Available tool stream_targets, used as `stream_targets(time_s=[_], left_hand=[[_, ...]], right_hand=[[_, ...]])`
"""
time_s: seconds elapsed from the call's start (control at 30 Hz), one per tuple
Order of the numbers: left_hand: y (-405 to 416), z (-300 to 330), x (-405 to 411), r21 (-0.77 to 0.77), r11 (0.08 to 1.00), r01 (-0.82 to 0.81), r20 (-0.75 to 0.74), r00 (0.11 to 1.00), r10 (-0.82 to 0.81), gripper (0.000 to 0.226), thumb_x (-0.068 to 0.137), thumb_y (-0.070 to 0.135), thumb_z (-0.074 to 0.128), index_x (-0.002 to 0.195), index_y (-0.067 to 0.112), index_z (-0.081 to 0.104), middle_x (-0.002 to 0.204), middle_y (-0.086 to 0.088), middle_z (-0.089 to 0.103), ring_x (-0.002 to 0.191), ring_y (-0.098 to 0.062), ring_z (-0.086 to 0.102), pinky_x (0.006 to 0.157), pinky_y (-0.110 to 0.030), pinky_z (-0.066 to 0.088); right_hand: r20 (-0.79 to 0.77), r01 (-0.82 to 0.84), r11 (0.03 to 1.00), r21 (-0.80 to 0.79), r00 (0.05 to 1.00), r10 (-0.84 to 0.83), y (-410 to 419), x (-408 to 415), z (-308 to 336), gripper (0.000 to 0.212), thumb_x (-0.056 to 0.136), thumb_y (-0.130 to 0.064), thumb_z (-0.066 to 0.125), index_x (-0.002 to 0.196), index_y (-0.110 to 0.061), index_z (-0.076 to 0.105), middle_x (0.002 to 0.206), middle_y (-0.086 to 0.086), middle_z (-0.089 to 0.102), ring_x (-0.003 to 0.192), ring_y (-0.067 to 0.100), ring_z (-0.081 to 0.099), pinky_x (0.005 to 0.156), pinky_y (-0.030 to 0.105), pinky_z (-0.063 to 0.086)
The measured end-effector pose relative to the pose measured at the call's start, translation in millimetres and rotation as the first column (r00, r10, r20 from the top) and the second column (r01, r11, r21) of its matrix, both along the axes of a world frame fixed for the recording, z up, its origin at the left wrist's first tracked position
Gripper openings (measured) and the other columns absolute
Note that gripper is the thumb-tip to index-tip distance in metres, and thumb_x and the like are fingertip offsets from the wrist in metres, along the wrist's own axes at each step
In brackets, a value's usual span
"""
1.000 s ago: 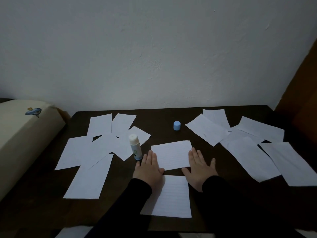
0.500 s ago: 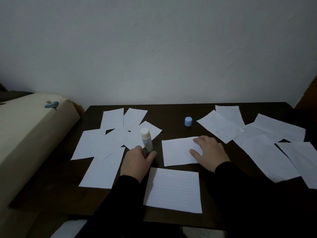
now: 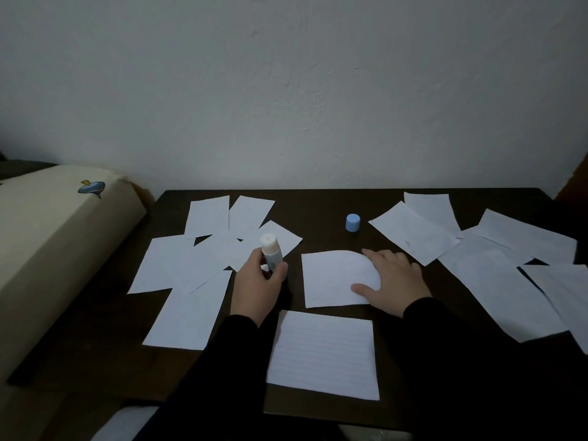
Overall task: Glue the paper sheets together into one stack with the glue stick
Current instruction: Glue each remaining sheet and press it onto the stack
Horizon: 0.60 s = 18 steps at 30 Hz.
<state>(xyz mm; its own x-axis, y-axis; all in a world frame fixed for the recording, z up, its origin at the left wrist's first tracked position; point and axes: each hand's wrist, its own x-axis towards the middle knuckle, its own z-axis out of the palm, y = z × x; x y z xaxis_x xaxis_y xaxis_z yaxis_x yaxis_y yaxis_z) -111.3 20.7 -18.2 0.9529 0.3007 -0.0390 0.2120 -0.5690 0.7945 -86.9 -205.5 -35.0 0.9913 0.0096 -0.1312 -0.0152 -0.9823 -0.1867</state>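
**Glue stick gripped, sheet lifted at its edge**

The left hand (image 3: 257, 284), left of centre in the frame, curls its fingers and thumb round the uncapped glue stick (image 3: 271, 253), which stands nearly upright. Right of it, the right hand (image 3: 393, 280) rests on the middle sheet (image 3: 332, 278), fingers bent at its upper right corner, thumb on the paper; that edge bows upward. Below lies a lined sheet (image 3: 323, 353) flat on the dark table (image 3: 321, 205). The blue cap (image 3: 352, 222) stands above centre. Loose sheets (image 3: 191, 268) spread at left, more sheets (image 3: 496, 268) at right.
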Motion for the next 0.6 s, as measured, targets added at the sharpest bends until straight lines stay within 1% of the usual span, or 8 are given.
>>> stream_targets(time_s=[0.07,0.13,0.23,0.3,0.4,0.5,0.53,0.6], left_hand=[[-0.3,1.6,1.8,0.005,1.000,-0.015,0.009,1.000,0.015,0.047,0.091,0.034,0.062,0.134,0.023,0.045,0.134,-0.001,0.054,0.097,-0.014,0.050,0.089,-0.030,0.044],[1.1,4.5,1.9,0.021,1.000,-0.022,0.032,0.999,0.021,0.049,0.091,0.036,0.062,0.134,0.023,0.044,0.134,0.000,0.055,0.097,-0.012,0.049,0.087,-0.029,0.043],[4.3,10.4,-2.0,0.016,1.000,-0.024,0.071,0.997,0.023,0.049,0.090,0.036,0.063,0.133,0.022,0.045,0.132,-0.001,0.056,0.097,-0.013,0.049,0.083,-0.027,0.041],[6.6,14.0,-6.4,0.018,1.000,-0.026,0.096,0.995,0.024,0.048,0.091,0.035,0.063,0.133,0.021,0.045,0.132,-0.001,0.056,0.096,-0.012,0.049,0.082,-0.026,0.040],[11.6,19.0,-12.4,0.011,0.999,-0.039,0.114,0.993,0.038,0.047,0.091,0.034,0.062,0.132,0.020,0.046,0.131,-0.002,0.057,0.096,-0.012,0.048,0.083,-0.026,0.041],[19.4,22.0,-19.1,0.016,0.999,-0.039,0.125,0.991,0.036,0.044,0.091,0.034,0.062,0.129,0.019,0.047,0.127,-0.003,0.058,0.095,-0.013,0.050,0.081,-0.027,0.042],[21.6,23.2,-21.5,0.017,0.999,-0.036,0.128,0.991,0.033,0.043,0.091,0.034,0.063,0.129,0.019,0.047,0.127,-0.003,0.059,0.095,-0.013,0.051,0.081,-0.028,0.042],[24.1,25.7,-26.3,0.016,0.999,-0.037,0.117,0.993,0.034,0.046,0.091,0.032,0.062,0.132,0.018,0.047,0.129,-0.004,0.057,0.101,-0.017,0.054,0.087,-0.031,0.045]], right_hand=[[0.020,0.022,0.994,0.103,1.000,-0.024,3.0,-2.2,1.0,0.073,0.087,-0.056,0.058,0.149,-0.035,0.024,0.141,-0.004,0.041,0.129,0.017,0.038,0.108,0.039,0.030],[0.041,0.061,0.963,0.262,0.996,-0.075,6.2,-5.6,4.6,0.065,0.090,-0.045,0.062,0.146,-0.033,0.032,0.135,-0.004,0.046,0.125,0.016,0.043,0.109,0.038,0.031],[0.090,0.071,0.856,0.511,0.987,-0.136,8.4,-14.1,13.8,0.050,0.092,-0.032,0.062,0.138,-0.029,0.044,0.128,-0.004,0.051,0.120,0.015,0.047,0.107,0.036,0.035],[0.103,0.040,0.758,0.651,0.985,-0.140,10.3,-22.1,21.6,0.043,0.092,-0.028,0.062,0.134,-0.026,0.050,0.122,-0.007,0.053,0.115,0.012,0.047,0.101,0.031,0.038],[0.041,0.023,0.655,0.755,0.996,-0.083,14.4,-35.6,32.6,0.039,0.092,-0.028,0.063,0.130,-0.026,0.053,0.114,-0.011,0.055,0.109,0.009,0.049,0.093,0.028,0.042],[-0.083,0.078,0.511,0.856,0.996,-0.014,17.4,-48.5,37.5,0.036,0.090,-0.026,0.066,0.125,-0.026,0.056,0.112,-0.009,0.061,0.101,0.007,0.057,0.086,0.026,0.050],[-0.113,0.088,0.498,0.863,0.993,0.020,18.1,-52.4,36.9,0.036,0.090,-0.025,0.067,0.124,-0.026,0.056,0.109,-0.010,0.062,0.097,0.005,0.058,0.080,0.021,0.050],[-0.144,0.077,0.577,0.813,0.987,0.072,20.0,-59.2,31.0,0.037,0.089,-0.025,0.068,0.124,-0.025,0.057,0.105,-0.014,0.061,0.092,0.001,0.057,0.071,0.013,0.045]])
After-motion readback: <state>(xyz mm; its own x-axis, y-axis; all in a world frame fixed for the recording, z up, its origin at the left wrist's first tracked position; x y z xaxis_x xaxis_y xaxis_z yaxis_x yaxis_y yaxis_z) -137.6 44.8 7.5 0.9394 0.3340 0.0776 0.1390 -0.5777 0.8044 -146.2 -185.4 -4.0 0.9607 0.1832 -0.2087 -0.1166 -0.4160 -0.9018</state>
